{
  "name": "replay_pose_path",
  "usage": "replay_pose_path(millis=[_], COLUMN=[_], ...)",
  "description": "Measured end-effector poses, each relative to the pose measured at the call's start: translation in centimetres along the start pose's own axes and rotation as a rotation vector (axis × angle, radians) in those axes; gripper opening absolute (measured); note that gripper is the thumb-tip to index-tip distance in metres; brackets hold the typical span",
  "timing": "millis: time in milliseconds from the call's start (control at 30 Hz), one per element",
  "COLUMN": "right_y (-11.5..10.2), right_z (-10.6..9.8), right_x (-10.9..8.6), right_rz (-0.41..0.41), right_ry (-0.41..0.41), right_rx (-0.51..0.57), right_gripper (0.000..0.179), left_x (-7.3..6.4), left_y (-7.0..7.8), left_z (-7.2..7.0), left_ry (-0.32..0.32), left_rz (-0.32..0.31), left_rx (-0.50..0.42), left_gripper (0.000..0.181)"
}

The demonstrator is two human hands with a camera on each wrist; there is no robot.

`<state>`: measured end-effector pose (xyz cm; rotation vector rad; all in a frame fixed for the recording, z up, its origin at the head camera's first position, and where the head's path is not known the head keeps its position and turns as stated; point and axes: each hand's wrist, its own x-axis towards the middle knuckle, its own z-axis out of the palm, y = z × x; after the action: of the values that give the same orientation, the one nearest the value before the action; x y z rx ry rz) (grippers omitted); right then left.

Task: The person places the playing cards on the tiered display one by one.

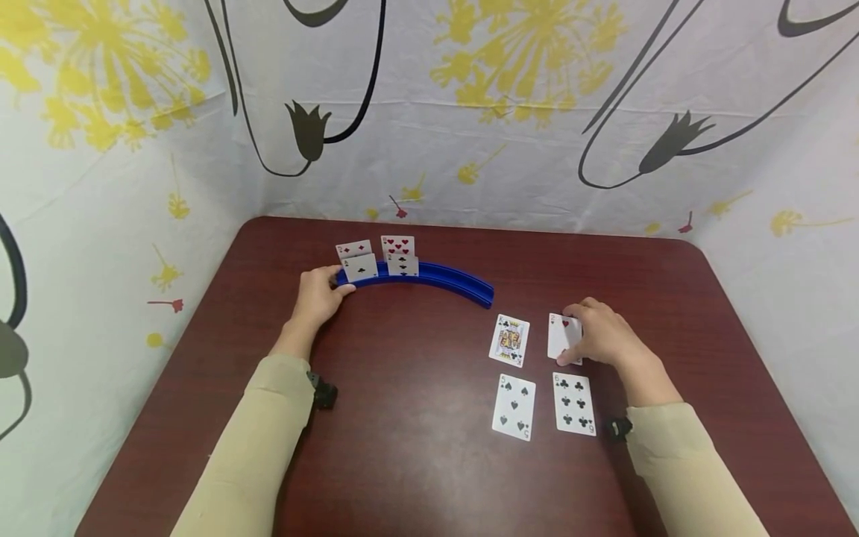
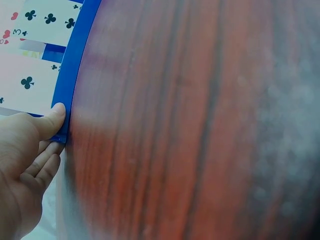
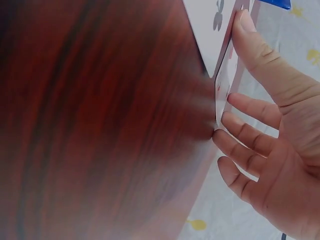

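Observation:
A curved blue card holder (image 1: 443, 274) stands at the back of the table. My left hand (image 1: 317, 296) grips its left end, thumb over the front edge and fingers behind, as the left wrist view shows too. Four playing cards stand in it: a diamonds card (image 1: 353, 247) behind a clubs card (image 1: 362, 268), and a hearts card (image 1: 399, 245) behind a three of clubs (image 1: 403, 265). My right hand (image 1: 607, 335) holds a hearts playing card (image 1: 561, 337) by its edges, thumb at the near edge and fingers at the far one. The hand hides that card's right part.
Left of the hearts card lies a king of clubs (image 1: 510, 340). Nearer me are a five of spades (image 1: 514, 406) and a six of clubs (image 1: 574, 403), face up. The dark red table (image 1: 416, 462) meets a patterned white cloth (image 1: 429, 164) at its back and sides.

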<state>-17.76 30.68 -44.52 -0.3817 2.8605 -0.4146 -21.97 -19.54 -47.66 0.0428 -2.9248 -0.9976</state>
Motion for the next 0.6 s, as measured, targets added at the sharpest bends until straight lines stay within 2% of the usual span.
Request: replay_pose_path(millis=[333,600], right_y=[0.08,0.18], right_z=[0.05,0.16], right_x=[0.07,0.25], right_rz=[0.026,-0.001], right_ry=[-0.007,0.043], right_rx=[0.020,0.055], right_gripper=[0.110,0.105], left_x=[-0.01,0.04], left_y=[0.11,0.00], left_z=[-0.04,-0.05], left_ry=[-0.009,-0.001], left_rz=[-0.004,0.003], left_rx=[-0.002,-0.008], left_gripper=[0.052,0.051])
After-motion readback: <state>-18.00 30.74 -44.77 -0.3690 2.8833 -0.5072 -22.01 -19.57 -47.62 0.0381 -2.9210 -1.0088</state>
